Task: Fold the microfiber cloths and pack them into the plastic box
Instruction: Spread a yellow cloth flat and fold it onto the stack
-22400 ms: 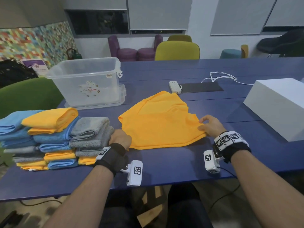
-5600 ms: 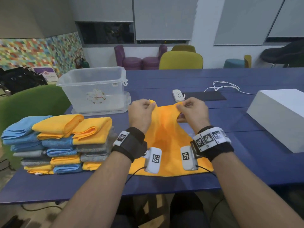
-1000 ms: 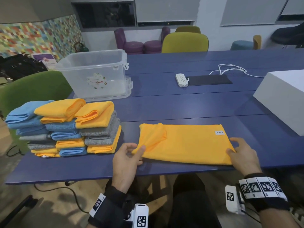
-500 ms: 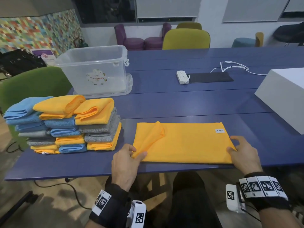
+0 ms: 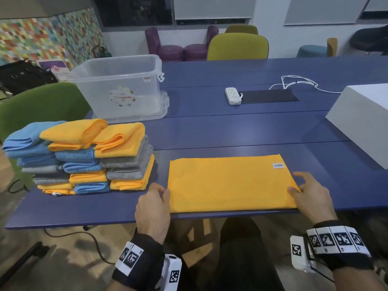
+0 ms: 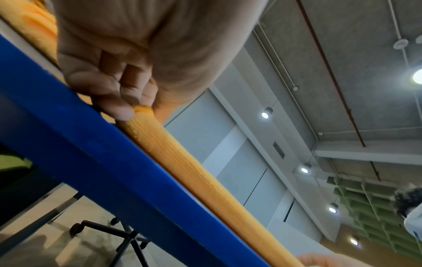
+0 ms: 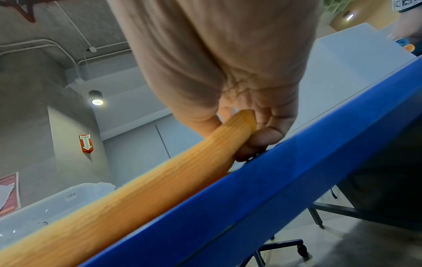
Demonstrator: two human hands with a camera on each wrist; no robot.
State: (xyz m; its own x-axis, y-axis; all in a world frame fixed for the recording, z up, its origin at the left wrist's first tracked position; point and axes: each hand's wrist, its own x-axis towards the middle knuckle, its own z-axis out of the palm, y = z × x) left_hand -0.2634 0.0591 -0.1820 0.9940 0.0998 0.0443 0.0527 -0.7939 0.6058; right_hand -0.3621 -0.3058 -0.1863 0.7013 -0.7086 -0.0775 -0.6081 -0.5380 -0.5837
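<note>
Microfiber cloth (image 5: 231,183), the orange one, lies flat as a long rectangle along the near edge of the tabletop (image 5: 231,127), its long axis running left to right across me, its front fold flush with that edge. It sits between my hands. My left hand (image 5: 153,208) is at the cloth's left short end, by the near-left corner; the left wrist view shows the fingertips (image 6: 118,110) and thumb pinching that corner of the doubled fabric. My right hand (image 5: 310,198) is at the right short end, thumb and fingers nipping the near-right corner — so both hands grip the cloth, one at each end of its long axis.

I'd judge the next fold goes end to end, and either hand is equally placed to carry its end over.

Farther out, the stack of folded cloths (image 5: 84,156) stands just left of the cloth near the tabletop's left edge, and the plastic box (image 5: 121,87) stands behind that stack — nearer my left hand, with no cloths visible in it.
</note>
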